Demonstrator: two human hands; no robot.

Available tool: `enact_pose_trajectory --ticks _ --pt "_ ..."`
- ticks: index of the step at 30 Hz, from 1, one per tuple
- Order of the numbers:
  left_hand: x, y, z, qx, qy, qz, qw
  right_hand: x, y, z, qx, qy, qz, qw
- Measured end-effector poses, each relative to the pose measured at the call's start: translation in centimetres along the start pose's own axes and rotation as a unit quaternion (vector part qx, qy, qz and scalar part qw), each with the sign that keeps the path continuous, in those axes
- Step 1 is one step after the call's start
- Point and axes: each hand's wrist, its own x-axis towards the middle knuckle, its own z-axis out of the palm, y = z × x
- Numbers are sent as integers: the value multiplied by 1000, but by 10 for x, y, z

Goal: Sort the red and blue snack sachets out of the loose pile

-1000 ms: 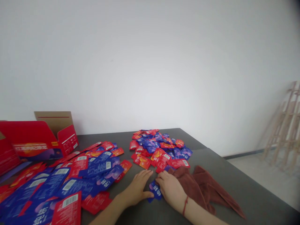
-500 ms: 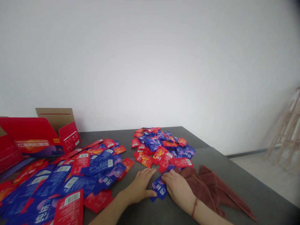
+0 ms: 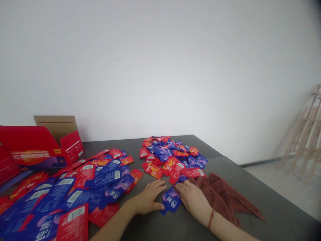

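A blue and purple sachet (image 3: 171,200) lies flat on the dark table between my hands. My left hand (image 3: 149,198) rests on its left side with fingers spread, its thumb at the sachet's lower left edge. On the other side, my right hand (image 3: 192,197) lies palm down, fingers extended and close together, the tips at the sachet's upper right edge. Another purple piece (image 3: 182,178) shows just beyond those fingertips, partly hidden. A crumpled brown cloth (image 3: 224,197) lies against the right hand's far side.
A big heap of red and blue sachets (image 3: 82,197) covers the table's left side. Behind it stands an open red carton (image 3: 37,150). A smaller pile of sachets (image 3: 165,152) lies ahead, towards the white wall (image 3: 160,67). A wooden rack (image 3: 304,134) stands at far right.
My right hand has slid slightly right, uncovering more of the blue sachet. My left hand stays nearly in place. The view has shifted a little.
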Motion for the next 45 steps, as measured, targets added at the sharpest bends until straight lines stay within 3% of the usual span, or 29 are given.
enact_pose_trajectory --ticks 4,13,17,22,24,30,34,41,45 --pt "-1 6 -5 6 -17 -2 1000 6 2 7 -62 5 21 998" --pt "0 5 -1 30 1 20 999 -6 -41 24 -10 27 -107 994" --pt "0 5 -1 35 2 17 999 -1 -32 16 -3 15 -98 995" --pt "0 7 -2 35 -4 3 999 17 -8 7 -39 13 35 999" --pt "0 7 -2 34 -5 6 999 22 -6 7 -38 15 59 997" --pt "1 6 0 36 0 7 999 11 -25 9 -3 3 -20 1000" --pt "0 7 -1 37 -9 10 999 -10 -21 1 58 -2 -83 995" --pt "0 10 -4 40 -22 -4 999 -25 17 10 -10 76 12 997" --pt "-1 10 -4 42 -17 -4 999 -28 4 14 -38 68 -19 997"
